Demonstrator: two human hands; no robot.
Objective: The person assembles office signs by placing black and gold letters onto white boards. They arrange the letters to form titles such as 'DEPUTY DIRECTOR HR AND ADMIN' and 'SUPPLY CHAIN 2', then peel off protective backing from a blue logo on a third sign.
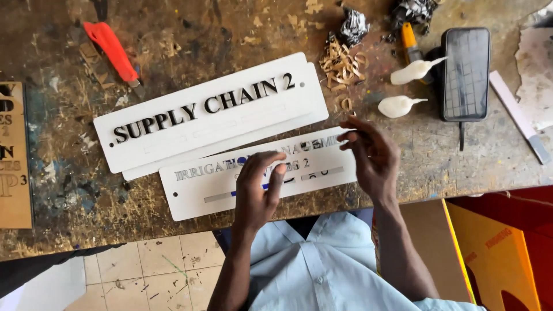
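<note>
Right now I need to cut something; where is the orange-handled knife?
In the head view, the orange-handled knife lies at the bench's far left, just above the upper white sign plate, away from both hands.

The worktop (173, 34) is brown wood, mottled with dark stains, pale paint flecks and a bluish patch at its left. The upper sign plate (173, 138) is white with black raised letters. The lower sign plate (196, 190) is also white, its letters grey and silvery, with a grey strip and a short blue mark beneath. The utility knife (112, 50) is bright orange-red. Two small squeeze bottles (412, 72) are cream-white. The phone (465, 74) is glossy black with a black cable. A heap of letter offcuts (341, 66) is tan. The stencil board (14, 155) at the left edge is light brown. The shirt (314, 265) is pale blue with white buttons. The carton (489, 253) is yellow-orange. The floor tiles (155, 276) are beige and speckled.
</note>
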